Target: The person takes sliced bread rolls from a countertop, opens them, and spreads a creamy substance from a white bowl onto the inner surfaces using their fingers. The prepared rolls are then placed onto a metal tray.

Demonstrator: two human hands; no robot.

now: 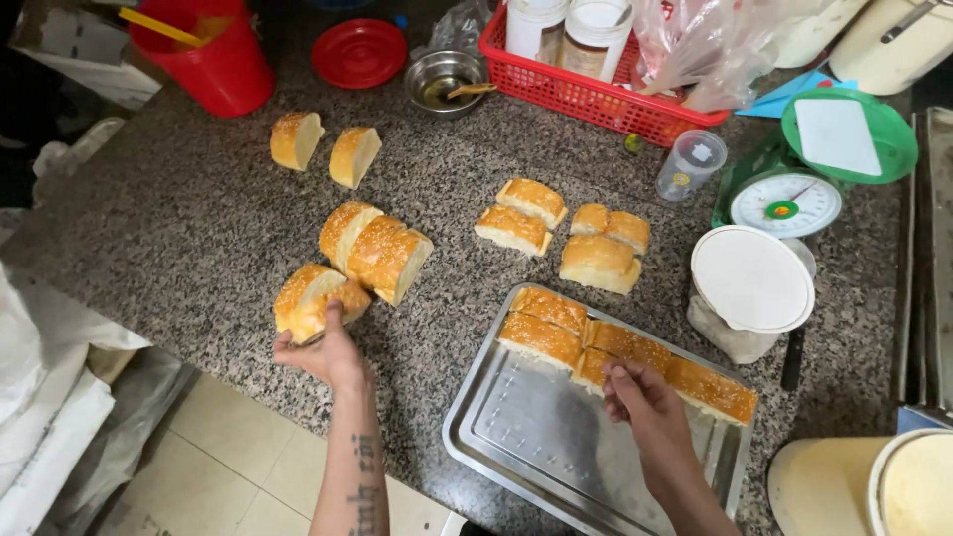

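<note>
From the head camera, a speckled grey granite worktop fills the scene, its front edge running above pale floor tiles. The left hand grips a golden, sesame-crusted bun piece near the front edge, thumb on the crust and fingers curled under it. Just behind it stand more cut pieces with soft white faces, and two further ones sit towards the back left. The right hand is over a shiny rectangular steel tray at the front edge, fingertips pinched on a bun slice in the row laid along the tray's far rim. A loose cluster of slices lies mid-worktop beyond the tray. Along the back edge are a red plastic bucket, a round red lid, a small steel bowl and a red mesh basket holding jars. Towards the right edge stand a clear plastic cup, a green dial scale and a white-lidded round tub.
</note>
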